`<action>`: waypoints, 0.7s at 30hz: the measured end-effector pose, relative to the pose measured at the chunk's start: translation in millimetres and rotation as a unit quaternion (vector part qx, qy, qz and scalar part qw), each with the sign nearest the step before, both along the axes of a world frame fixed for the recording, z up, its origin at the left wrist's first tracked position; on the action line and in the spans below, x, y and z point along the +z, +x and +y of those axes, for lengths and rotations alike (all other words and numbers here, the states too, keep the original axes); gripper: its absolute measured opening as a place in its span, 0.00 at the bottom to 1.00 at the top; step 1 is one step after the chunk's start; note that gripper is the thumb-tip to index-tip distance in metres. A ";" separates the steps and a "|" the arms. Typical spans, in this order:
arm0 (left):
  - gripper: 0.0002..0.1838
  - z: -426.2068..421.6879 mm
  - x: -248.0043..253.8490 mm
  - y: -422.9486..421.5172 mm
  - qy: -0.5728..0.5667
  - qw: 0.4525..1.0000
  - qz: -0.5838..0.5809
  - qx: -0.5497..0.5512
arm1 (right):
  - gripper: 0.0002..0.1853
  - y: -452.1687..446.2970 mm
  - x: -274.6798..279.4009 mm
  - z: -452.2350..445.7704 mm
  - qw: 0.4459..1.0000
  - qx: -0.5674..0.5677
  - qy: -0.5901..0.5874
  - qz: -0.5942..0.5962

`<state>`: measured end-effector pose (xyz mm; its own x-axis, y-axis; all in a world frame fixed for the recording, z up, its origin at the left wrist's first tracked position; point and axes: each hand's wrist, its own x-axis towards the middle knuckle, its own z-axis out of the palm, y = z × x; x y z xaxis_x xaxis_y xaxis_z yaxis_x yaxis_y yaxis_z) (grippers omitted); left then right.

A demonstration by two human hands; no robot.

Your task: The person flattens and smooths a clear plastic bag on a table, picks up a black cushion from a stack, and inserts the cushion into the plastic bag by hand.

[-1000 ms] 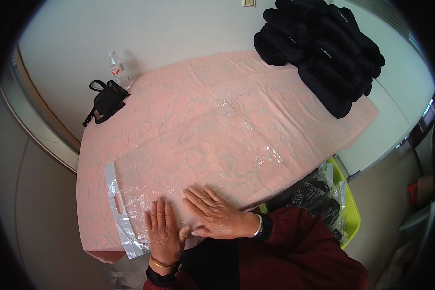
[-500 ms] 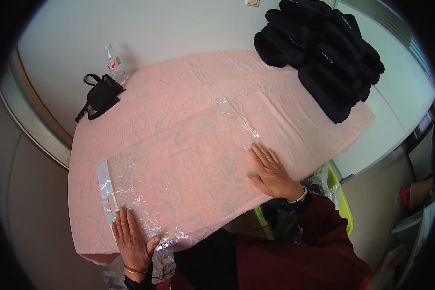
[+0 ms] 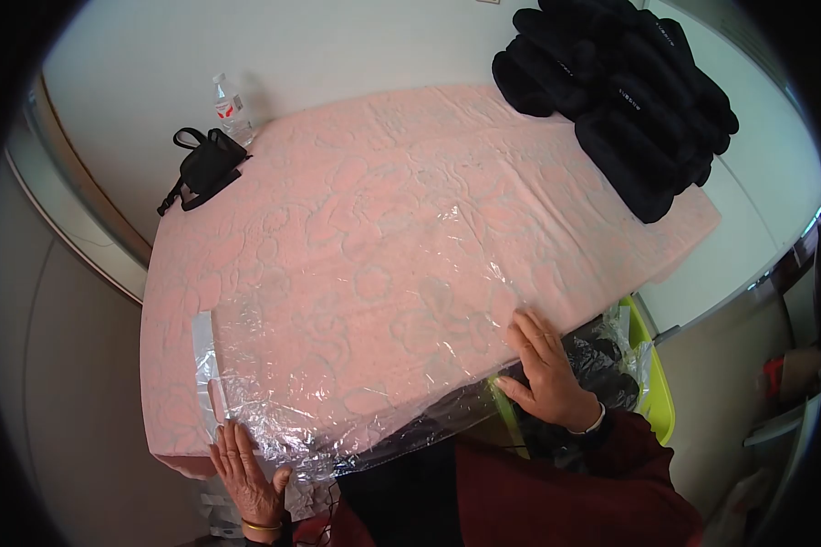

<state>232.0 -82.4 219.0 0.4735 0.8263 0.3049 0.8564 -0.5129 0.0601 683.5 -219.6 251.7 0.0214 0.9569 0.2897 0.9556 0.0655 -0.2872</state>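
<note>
A clear plastic bag lies spread flat over the pink patterned cloth, its white handle strip at the left end. The near side of the bag hangs past the table edge toward my body. My left hand rests with fingers stretched out on the lower end of that strip, thumb apart. At the bag's right end, my right hand touches it near the table edge, fingers extended and thumb spread away from them.
The pink cloth covers the table. A heap of black plush pillows lies at the back right. A black strapped pouch and a plastic bottle stand back left. Below right is a yellow-green bin with plastic wrapping.
Both hands have moved down toward my body, the right one also rightward. The plastic bag has slid the same way, and its near side now overhangs the table edge. The view has shifted slightly.
</note>
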 end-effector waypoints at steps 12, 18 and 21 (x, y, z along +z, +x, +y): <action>0.43 -1.5 30.6 141.5 -0.014 0.989 -0.021 -0.143 | 0.53 -90.5 -3.5 81.3 0.982 0.190 0.017 0.003; 0.49 18.5 26.4 125.0 -0.069 0.987 -0.006 -0.143 | 0.56 -55.7 -3.8 80.0 0.988 0.142 -0.025 -0.047; 0.51 26.4 31.9 94.6 -0.066 0.992 -0.006 -0.108 | 0.57 -26.9 0.5 72.7 0.992 0.097 -0.048 -0.068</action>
<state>326.6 -56.0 250.9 0.6404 0.7393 0.2079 0.7263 -0.6710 0.1491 656.6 -146.9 252.2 -0.1995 0.9623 0.1850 0.9579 0.2313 -0.1701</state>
